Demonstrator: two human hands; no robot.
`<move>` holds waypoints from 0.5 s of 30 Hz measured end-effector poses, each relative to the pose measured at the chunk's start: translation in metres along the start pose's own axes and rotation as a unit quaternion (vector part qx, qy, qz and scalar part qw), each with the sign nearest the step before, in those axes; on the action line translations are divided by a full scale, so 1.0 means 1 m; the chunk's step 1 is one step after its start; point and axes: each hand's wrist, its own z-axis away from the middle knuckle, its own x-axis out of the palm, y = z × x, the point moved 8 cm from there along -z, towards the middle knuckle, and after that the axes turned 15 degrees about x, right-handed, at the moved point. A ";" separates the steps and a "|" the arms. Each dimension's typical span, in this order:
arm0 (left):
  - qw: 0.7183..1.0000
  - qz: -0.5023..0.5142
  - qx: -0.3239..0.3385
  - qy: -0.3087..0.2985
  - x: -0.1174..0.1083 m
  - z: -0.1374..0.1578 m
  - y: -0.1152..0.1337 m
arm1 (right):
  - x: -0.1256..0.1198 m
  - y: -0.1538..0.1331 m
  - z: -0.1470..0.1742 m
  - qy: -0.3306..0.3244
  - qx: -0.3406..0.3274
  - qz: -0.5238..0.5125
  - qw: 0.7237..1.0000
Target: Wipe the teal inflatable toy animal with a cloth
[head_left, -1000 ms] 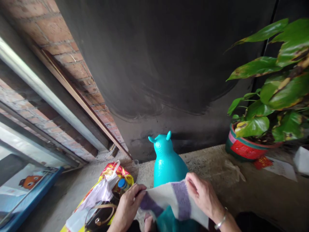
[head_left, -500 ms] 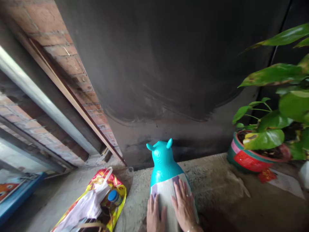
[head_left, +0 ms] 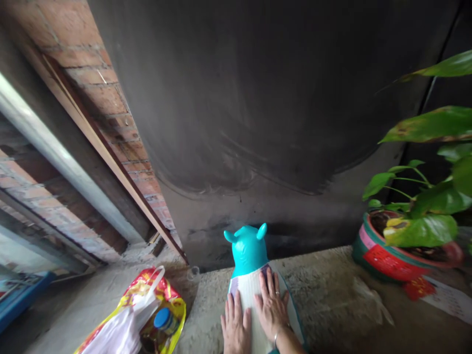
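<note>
A turquoise animal-shaped toy (head_left: 249, 250) with two small ears stands at the bottom middle, facing the dark wall. Over its back lies a whitish ribbed cloth (head_left: 248, 285) with purple patches near its upper corners. My left hand (head_left: 236, 322) rests flat on the cloth's left part, fingers stretched out. Farther up on the right side, my right hand (head_left: 273, 305) presses flat on the same cloth with its fingers spread; it wears a ring and a bracelet. The toy's lower part is out of view.
Left of the toy lies a red and yellow bag (head_left: 177, 305) holding a blue-lidded jar (head_left: 164, 319) and a white plastic bag (head_left: 118, 332). A potted plant (head_left: 394, 263) stands at right, near a clear plastic scrap (head_left: 372, 300). A dark panel (head_left: 258, 123) rises ahead.
The cloth has moved up the toy's back toward its neck. Both hands stay flat on it, the right one farther up. The view has shifted slightly.
</note>
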 end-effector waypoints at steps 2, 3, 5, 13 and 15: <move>0.999 -0.040 0.015 -0.008 0.006 0.010 -0.001 | 0.006 0.014 0.013 0.011 0.013 -0.007 1.000; 0.998 -0.057 0.031 -0.007 0.009 0.017 -0.001 | 0.012 0.025 0.022 0.021 0.026 -0.013 0.999; 0.994 -0.084 0.071 0.017 0.015 0.034 0.002 | 0.030 0.051 0.042 0.048 0.053 -0.035 0.997; 0.982 -0.103 0.117 0.106 0.025 0.066 0.004 | 0.070 0.109 0.080 0.147 0.135 -0.104 0.974; 0.982 -0.095 0.116 0.111 0.024 0.060 0.007 | 0.057 0.097 0.062 0.122 0.131 -0.099 0.979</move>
